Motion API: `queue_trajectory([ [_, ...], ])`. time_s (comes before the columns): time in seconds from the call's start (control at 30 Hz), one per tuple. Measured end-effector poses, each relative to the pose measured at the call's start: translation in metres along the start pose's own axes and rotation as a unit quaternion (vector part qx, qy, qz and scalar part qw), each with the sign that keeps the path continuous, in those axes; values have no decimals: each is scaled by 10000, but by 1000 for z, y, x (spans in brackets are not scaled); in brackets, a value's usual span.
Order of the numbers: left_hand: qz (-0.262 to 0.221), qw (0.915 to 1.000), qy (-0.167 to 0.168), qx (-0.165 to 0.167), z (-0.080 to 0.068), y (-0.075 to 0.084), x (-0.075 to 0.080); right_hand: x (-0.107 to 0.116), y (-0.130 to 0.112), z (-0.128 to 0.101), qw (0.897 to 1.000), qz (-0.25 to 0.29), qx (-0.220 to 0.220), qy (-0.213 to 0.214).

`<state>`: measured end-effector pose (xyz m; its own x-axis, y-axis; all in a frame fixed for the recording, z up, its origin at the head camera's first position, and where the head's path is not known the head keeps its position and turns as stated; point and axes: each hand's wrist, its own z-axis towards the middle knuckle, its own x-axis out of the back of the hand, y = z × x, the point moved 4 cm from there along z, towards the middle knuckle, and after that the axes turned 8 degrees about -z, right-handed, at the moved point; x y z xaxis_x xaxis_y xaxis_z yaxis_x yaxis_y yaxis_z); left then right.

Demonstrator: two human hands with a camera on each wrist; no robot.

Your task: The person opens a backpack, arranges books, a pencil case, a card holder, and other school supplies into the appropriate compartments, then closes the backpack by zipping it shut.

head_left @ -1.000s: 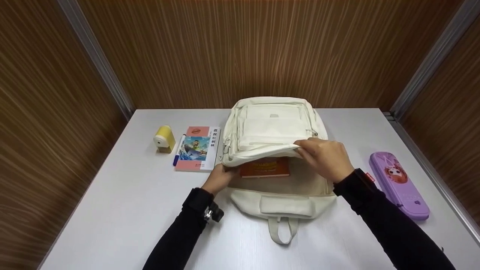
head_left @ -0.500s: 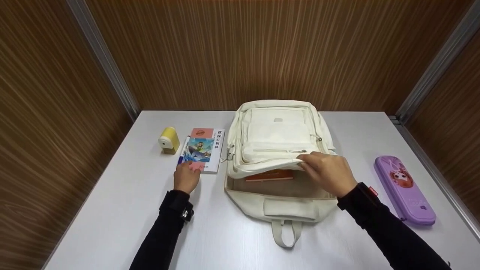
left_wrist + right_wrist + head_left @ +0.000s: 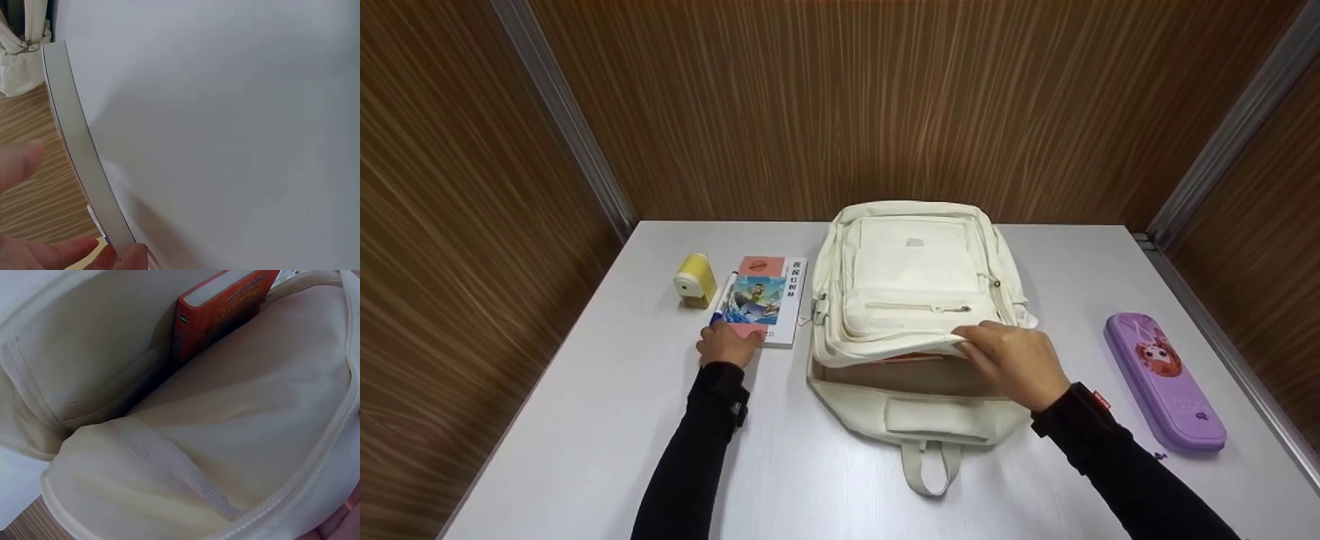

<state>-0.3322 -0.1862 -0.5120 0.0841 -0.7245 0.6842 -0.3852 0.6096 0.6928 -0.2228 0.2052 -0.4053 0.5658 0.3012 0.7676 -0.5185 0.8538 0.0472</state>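
Note:
My right hand (image 3: 1014, 361) pinches the front opening edge of a cream backpack (image 3: 915, 262) in the head view, holding its main compartment partly open. Inside, a red-orange book (image 3: 225, 306) stands at the far side in the right wrist view. My left hand (image 3: 727, 346) is at the lower left corner of a pink and white book (image 3: 757, 300) with a blue picture cover. In the left wrist view, fingertips (image 3: 134, 257) touch that book's edge while the thumb stands apart over the cover. A white marker with a blue cap (image 3: 726, 296) lies along its left side, partly hidden by my fingers.
A yellow and white pencil sharpener (image 3: 695, 280) stands left of the book. At the right lies a purple pencil case (image 3: 1166, 382) with a cartoon figure. The backpack's carry loop (image 3: 931, 471) points toward me. Wood-grain panels (image 3: 877, 112) enclose the white table (image 3: 585, 420).
My left hand has left the backpack's opening and moved left to the pink and white book. My right hand has lowered the backpack's edge, covering more of the red-orange book.

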Motion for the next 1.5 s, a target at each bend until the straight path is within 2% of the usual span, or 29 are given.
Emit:
queue_trajectory([
  [0.2,-57,9999,54,75,-1,6,-2,-6,-1,-7,9999,85,-58,-35],
  [0.5,-909,9954,-49,303,-3,17,6,-9,-1,-11,9999,124,-92,-65],
  [0.7,-1020,9941,-192,330,-2,15,10,-10,-2,-11,9999,131,-73,-75],
  [0.8,-1353,9898,-213,379,2,12,10,-10,-1,-12,9998,134,-80,-81],
  [0.97,-1916,9787,-361,639,7,4,7,-10,-1,-11,9999,111,-64,-74],
  [1.07,-2218,9718,-516,607,10,1,5,-9,-2,-10,10000,58,-7,-58],
  [1.13,-2586,9626,-621,509,10,2,2,-9,-2,-9,10000,8,29,-39],
  [1.2,-3015,9498,-738,395,10,3,0,-8,-3,-8,10000,-30,39,-22],
  [1.3,-3772,9216,-853,341,9,7,-4,-6,-2,-6,10000,-54,34,-11],
  [1.37,-4093,9076,-871,335,8,10,-6,-5,-2,-4,10000,-50,26,-25],
  [1.5,-4448,8906,-868,393,7,14,-5,-2,-1,1,9999,-66,-16,-104],
])
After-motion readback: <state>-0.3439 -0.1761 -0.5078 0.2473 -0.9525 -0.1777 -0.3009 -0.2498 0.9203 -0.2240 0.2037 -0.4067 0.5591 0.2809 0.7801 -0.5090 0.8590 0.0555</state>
